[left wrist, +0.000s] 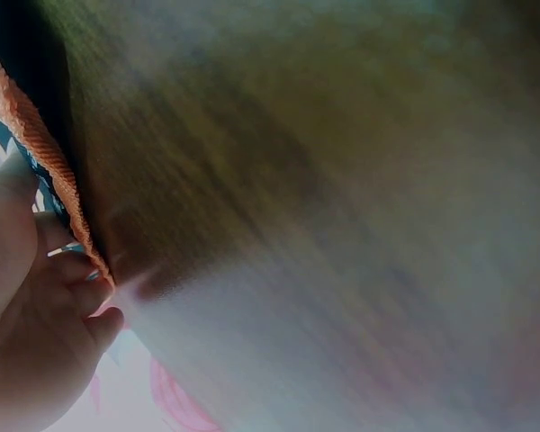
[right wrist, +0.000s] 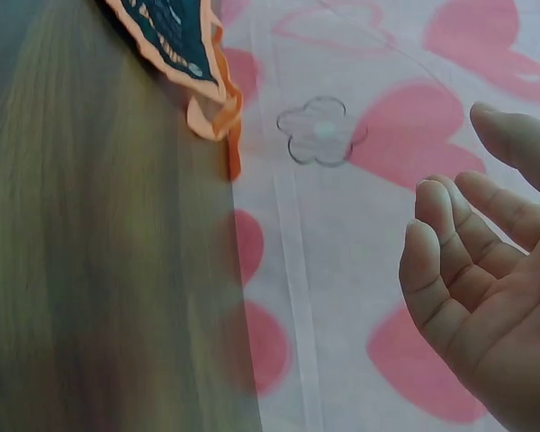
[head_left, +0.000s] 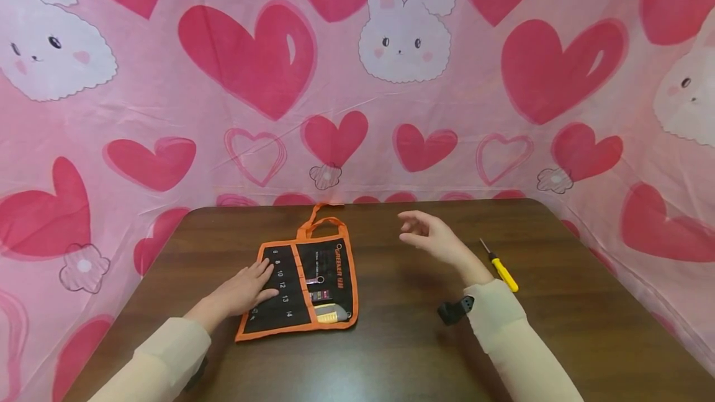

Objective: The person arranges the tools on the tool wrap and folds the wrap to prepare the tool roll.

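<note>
A black tool pouch [head_left: 285, 290] with orange trim lies spread out left of the table's middle. Along its left part run printed numbers, and its right pockets hold a yellow-and-grey utility knife [head_left: 331, 314] and small items I cannot identify. My left hand [head_left: 246, 287] rests on the pouch's left edge, fingers extended over the black cloth; the left wrist view has that orange edge [left wrist: 58, 171] beside the fingers. Raised above the table, right of the pouch, my right hand [head_left: 431, 237] holds nothing, its fingers loosely bent. A yellow-handled screwdriver [head_left: 505, 275] lies beyond the right forearm.
The dark wooden table [head_left: 391, 352] ends at a pink cloth backdrop [head_left: 346, 98] with hearts and rabbits. Orange straps [head_left: 321, 222] trail from the pouch towards the far edge. A black wrist camera [head_left: 455, 310] sits at the right cuff.
</note>
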Tool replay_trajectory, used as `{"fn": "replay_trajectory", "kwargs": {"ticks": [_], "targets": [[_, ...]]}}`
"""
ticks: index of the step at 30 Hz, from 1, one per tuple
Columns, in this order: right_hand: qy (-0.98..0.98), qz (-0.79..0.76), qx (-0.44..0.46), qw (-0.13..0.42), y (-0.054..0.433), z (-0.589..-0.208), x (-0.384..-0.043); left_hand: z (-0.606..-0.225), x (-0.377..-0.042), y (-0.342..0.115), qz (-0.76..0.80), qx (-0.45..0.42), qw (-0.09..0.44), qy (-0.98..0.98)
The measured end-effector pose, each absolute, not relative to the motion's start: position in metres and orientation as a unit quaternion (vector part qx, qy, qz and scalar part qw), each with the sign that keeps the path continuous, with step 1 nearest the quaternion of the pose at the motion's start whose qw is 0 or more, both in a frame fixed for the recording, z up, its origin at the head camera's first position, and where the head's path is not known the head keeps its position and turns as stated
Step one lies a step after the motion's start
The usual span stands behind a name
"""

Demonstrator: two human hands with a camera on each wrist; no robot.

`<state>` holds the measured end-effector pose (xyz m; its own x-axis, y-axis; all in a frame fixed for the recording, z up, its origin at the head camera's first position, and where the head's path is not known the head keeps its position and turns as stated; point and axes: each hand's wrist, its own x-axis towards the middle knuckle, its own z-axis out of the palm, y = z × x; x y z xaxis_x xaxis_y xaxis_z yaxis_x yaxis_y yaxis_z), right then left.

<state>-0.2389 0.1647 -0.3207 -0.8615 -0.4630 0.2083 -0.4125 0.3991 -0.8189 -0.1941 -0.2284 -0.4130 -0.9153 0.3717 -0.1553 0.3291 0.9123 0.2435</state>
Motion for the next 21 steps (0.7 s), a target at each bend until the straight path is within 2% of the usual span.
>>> {"fn": "replay_trajectory", "kwargs": {"ticks": [9,16,21], "targets": [[0.844,-0.488,-0.222,0.012,0.208,-0.355,-0.256,-0.413,-0.195,-0.23,0.102,0.171,0.1,0.975],[0.857,-0.479,-0.187,-0.009,0.232,-0.365,-0.25,-0.414,-0.195,-0.23,0.107,0.168,0.104,0.974],[0.859,-0.489,-0.154,-0.002,0.246,-0.374,-0.245,-0.414,-0.195,-0.23,0.107,0.168,0.102,0.975]]}}
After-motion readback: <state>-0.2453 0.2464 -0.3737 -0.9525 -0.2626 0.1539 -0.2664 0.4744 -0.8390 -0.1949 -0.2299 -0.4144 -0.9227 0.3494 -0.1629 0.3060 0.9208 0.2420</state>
